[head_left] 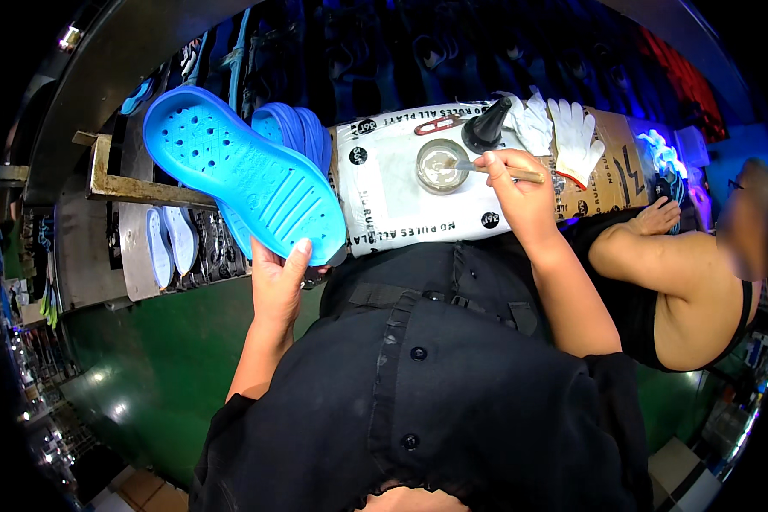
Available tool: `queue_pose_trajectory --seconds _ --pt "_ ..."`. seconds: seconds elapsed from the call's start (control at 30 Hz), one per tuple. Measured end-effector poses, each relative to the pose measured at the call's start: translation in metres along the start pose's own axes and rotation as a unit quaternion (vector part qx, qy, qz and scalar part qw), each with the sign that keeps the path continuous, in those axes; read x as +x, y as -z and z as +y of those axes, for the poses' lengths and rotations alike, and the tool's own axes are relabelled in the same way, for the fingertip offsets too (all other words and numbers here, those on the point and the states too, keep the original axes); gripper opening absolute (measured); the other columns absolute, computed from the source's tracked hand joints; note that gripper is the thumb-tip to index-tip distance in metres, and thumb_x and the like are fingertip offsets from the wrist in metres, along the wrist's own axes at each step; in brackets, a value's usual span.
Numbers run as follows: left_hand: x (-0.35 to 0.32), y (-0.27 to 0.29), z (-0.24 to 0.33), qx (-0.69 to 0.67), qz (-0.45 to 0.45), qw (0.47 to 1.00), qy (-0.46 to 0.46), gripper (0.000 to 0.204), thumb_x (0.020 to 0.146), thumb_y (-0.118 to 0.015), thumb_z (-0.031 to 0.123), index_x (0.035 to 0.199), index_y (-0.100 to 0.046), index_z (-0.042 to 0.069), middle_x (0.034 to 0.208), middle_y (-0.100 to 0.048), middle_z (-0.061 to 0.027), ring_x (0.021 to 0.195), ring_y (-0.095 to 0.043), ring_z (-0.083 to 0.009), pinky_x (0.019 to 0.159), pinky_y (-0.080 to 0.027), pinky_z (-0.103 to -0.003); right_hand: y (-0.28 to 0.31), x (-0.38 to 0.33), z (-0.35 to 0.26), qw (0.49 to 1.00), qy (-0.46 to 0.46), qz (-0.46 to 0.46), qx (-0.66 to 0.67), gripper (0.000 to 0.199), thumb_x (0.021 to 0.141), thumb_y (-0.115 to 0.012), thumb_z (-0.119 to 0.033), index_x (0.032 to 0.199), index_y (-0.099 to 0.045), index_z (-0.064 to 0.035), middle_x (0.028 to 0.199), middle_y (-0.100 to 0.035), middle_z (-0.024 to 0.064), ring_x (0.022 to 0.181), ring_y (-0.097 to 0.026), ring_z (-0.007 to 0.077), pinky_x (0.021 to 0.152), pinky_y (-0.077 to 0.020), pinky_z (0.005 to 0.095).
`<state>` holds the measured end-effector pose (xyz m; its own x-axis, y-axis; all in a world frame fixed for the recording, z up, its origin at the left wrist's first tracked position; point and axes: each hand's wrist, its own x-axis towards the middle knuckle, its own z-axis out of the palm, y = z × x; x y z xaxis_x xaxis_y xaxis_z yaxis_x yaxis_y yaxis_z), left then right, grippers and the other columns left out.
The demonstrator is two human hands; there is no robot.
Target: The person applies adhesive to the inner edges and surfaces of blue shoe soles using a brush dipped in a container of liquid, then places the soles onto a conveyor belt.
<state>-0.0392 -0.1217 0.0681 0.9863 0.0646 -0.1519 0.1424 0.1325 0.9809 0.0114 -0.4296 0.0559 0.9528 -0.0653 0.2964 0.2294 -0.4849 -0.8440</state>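
My left hand grips a bright blue shoe sole by its heel end, thumb on top and fingers hidden beneath. Small holes dot the sole's wide front, and ridges cross its rear half. Another blue edge shows under it; I cannot tell whether it is a second sole. In my right hand is a brush with a light handle, pinched between thumb and fingers. Its tip dips into a round clear jar that holds a pale liquid.
Past the jar stand a black nozzle bottle, red-handled snips and white gloves. Blue soles are stacked behind the held one. White soles lie left, near a metal frame. A co-worker sits at right.
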Motion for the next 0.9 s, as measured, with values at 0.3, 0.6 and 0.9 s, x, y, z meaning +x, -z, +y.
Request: queue_pose_trajectory --seconds 0.3,0.6,0.9 --pt "0.005 -0.015 -0.004 0.026 0.051 0.990 -0.128 0.057 0.082 -0.062 0.013 0.130 -0.033 0.002 0.118 -0.051 -0.0113 0.104 -0.053 -0.0195 0.093 -0.041 -0.034 0.004 -0.007 0.003 0.999 -0.013 0.041 0.023 0.021 0.087 -0.061 -0.021 0.081 -0.068 -0.0021 0.073 -0.065 0.0076 0.067 -0.058 0.0166 0.064 -0.0447 0.0291" --pt "0.023 -0.032 0.007 0.087 0.022 0.990 -0.111 0.048 0.082 -0.059 0.007 0.123 -0.038 -0.003 0.113 -0.053 -0.0127 0.100 -0.054 -0.0186 0.089 -0.043 -0.032 0.012 -0.011 -0.002 0.965 -0.090 0.085 0.233 0.027 0.093 -0.053 -0.020 0.090 -0.065 0.0043 0.083 -0.065 0.0088 0.071 -0.056 0.0123 0.070 -0.0452 0.0255" --pt "0.025 -0.038 0.003 0.131 0.016 0.981 -0.140 0.048 0.081 -0.062 0.011 0.121 -0.040 -0.004 0.109 -0.057 -0.0139 0.098 -0.056 -0.0192 0.088 -0.044 -0.032 -0.002 -0.013 0.015 0.997 -0.063 -0.028 0.041 0.022 0.091 -0.055 -0.017 0.089 -0.065 0.0027 0.085 -0.066 0.0107 0.073 -0.060 0.0135 0.069 -0.0482 0.0256"
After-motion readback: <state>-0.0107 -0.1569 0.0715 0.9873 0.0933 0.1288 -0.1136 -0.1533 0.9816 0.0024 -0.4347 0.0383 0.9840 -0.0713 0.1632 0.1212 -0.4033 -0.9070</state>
